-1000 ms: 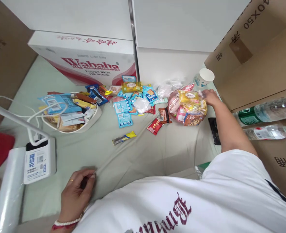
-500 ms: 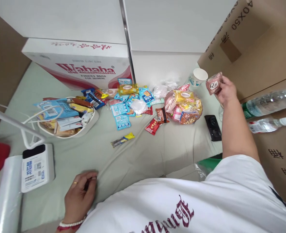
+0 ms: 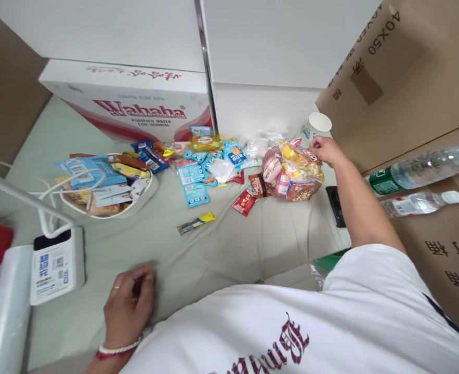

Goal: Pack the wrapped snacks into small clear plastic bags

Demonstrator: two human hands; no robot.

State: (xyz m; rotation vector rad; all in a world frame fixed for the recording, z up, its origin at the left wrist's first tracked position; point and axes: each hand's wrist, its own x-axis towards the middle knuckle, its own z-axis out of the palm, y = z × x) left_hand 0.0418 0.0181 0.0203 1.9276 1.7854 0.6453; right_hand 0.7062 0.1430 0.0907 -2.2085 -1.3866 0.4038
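Snack packet at the mouth of a full bag

Right hand (image 3: 325,149) pinches a small packet (image 3: 312,155) against the clear snack bag (image 3: 291,179), far right on the green sheet (image 3: 233,244). The bag lies on its side, long axis left to right, mouth towards the hand. Left hand (image 3: 130,306) rests near, curled and blurred; its grip cannot be told.

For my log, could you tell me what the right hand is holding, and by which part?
The right hand pinches a small packet by the end toward the palm, right over the snack bag.
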